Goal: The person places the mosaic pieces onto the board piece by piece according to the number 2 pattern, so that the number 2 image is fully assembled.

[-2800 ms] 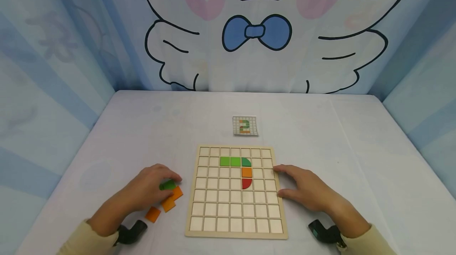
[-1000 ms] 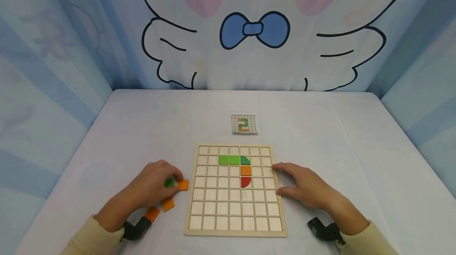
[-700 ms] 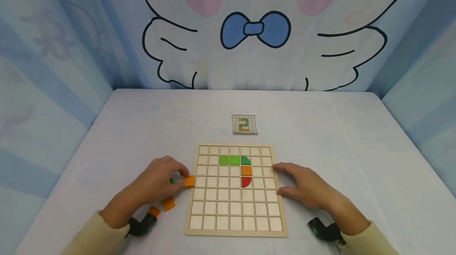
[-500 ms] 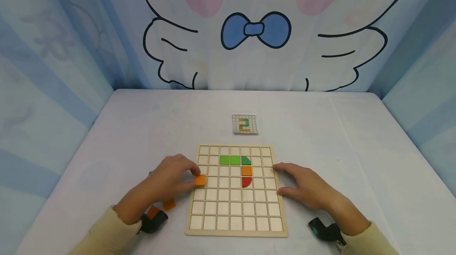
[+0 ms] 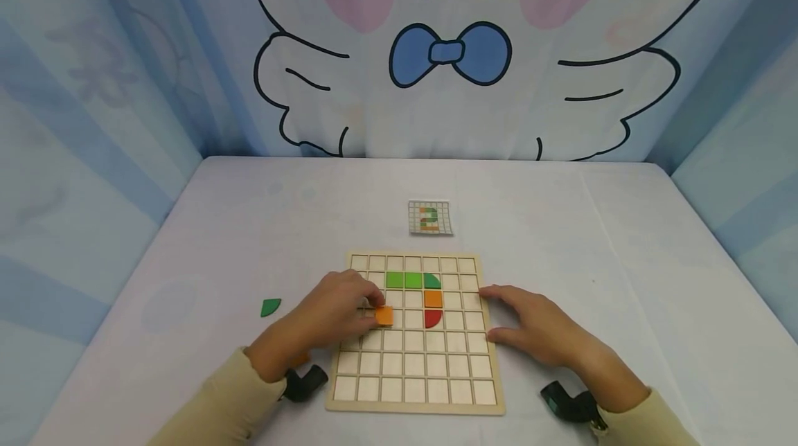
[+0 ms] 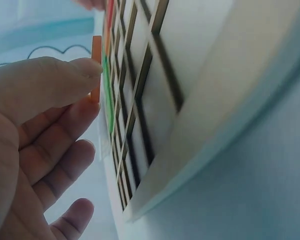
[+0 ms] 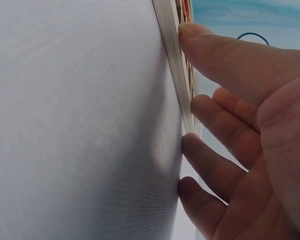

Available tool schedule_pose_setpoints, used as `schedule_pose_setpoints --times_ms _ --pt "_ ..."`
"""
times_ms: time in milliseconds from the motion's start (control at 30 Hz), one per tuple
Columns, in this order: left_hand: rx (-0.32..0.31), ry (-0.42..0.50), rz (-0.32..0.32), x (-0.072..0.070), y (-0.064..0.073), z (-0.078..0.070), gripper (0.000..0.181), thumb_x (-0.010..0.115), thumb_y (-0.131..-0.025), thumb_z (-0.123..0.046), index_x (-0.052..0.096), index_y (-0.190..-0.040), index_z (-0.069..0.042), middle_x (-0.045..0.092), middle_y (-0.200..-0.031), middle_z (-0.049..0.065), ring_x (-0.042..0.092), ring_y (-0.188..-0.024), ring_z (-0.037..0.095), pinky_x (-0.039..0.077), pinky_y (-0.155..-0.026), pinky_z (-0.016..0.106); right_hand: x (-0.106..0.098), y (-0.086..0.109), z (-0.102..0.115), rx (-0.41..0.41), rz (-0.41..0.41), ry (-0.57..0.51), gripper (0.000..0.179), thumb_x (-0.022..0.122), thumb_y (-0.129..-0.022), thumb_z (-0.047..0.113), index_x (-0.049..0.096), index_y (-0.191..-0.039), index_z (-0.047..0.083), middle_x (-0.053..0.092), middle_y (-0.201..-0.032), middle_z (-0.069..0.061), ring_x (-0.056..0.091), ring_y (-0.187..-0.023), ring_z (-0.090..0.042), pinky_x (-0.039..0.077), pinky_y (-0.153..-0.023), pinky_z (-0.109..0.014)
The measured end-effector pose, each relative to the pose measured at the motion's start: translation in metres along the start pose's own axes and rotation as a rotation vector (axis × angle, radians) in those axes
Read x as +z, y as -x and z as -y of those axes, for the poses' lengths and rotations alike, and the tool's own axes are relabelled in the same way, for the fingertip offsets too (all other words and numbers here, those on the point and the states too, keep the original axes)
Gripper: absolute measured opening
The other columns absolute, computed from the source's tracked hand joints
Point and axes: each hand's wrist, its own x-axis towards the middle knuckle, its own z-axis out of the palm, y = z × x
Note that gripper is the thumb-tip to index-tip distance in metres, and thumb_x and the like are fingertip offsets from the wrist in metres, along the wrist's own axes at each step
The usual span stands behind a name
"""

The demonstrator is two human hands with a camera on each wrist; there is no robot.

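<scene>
Between thumb and index finger my left hand (image 5: 339, 307) pinches an orange square tile (image 5: 384, 316), held over the left part of the wooden grid board (image 5: 414, 408). In the left wrist view the tile (image 6: 96, 69) stands edge-on at the fingertips, close to the board's surface. Two light green squares (image 5: 404, 280), a dark green quarter-round (image 5: 432, 281), an orange square (image 5: 433, 299) and a red quarter-round (image 5: 433, 319) lie in board cells. My right hand (image 5: 542, 325) touches the board's right edge with thumb and fingertips, fingers fairly straight.
Behind the board lies a small pattern card (image 5: 430, 217). A dark green quarter-round tile (image 5: 271, 307) rests on the white table left of my forearm. Part of another orange tile (image 5: 300, 360) shows beneath the left wrist, beside the wrist camera (image 5: 305, 384).
My left hand has picked up an orange tile from the loose pieces and carried it rightward over the board. A green quarter-round is now uncovered. The right hand stays at the board's edge.
</scene>
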Motion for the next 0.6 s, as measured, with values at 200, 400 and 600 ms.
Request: schedule_pose_setpoints --times_ms 200,400,600 --pt "0.046 -0.017 -0.013 0.009 -0.006 -0.004 0.009 0.078 -0.085 -0.014 0.074 -0.094 -0.015 0.066 -0.091 -0.007 0.058 -0.090 0.016 0.046 -0.091 0.044 0.000 0.000 0.000 0.006 0.001 0.001 0.059 0.076 -0.090 0.030 0.055 -0.140 0.007 0.056 -0.141 -0.011 0.048 -0.133 -0.035 0.038 -0.107 -0.055" --pt "0.084 -0.031 -0.018 0.014 -0.013 -0.010 0.010 0.078 -0.084 -0.015 0.075 -0.094 -0.016 0.067 -0.089 -0.008 0.058 -0.087 0.015 0.046 -0.089 0.042 0.000 0.000 0.001 0.003 -0.005 -0.002 0.059 0.077 -0.089 0.029 0.056 -0.139 0.007 0.056 -0.141 -0.011 0.048 -0.133 -0.036 0.038 -0.107 -0.055" --pt "0.061 -0.050 -0.004 0.018 -0.018 -0.017 0.009 0.077 -0.085 -0.016 0.075 -0.093 -0.017 0.066 -0.088 -0.009 0.056 -0.086 0.014 0.046 -0.085 0.041 0.000 0.000 0.002 0.006 -0.004 0.002 0.059 0.076 -0.089 0.030 0.056 -0.139 0.007 0.056 -0.141 -0.011 0.048 -0.133 -0.035 0.038 -0.107 -0.055"
